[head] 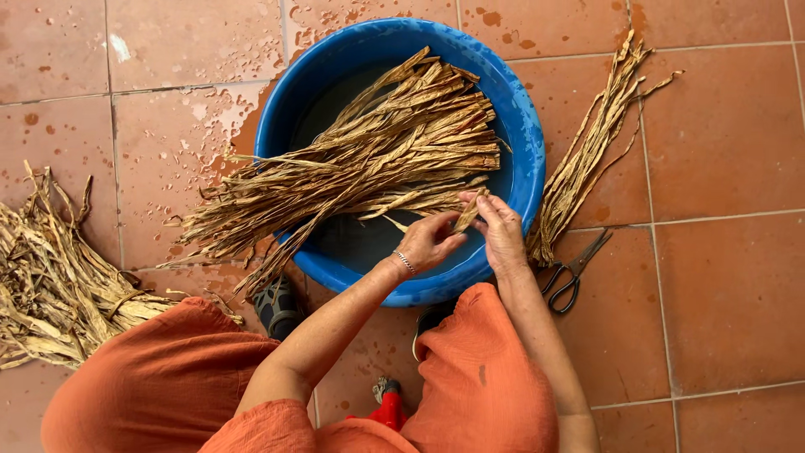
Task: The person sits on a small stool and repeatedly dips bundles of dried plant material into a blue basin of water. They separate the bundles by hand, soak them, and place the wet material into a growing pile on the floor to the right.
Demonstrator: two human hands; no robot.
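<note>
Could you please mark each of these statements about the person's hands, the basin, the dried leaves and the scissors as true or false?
1. Both the left hand and the right hand hold a dried leaf strip over the blue basin. True.
2. The scissors lie inside the basin. False: they lie on the tiled floor, to the right of it.
3. A bundle of dried leaves lies across the basin and overhangs its left rim. True.
4. The right hand grips the scissors. False: it pinches the strip.
</note>
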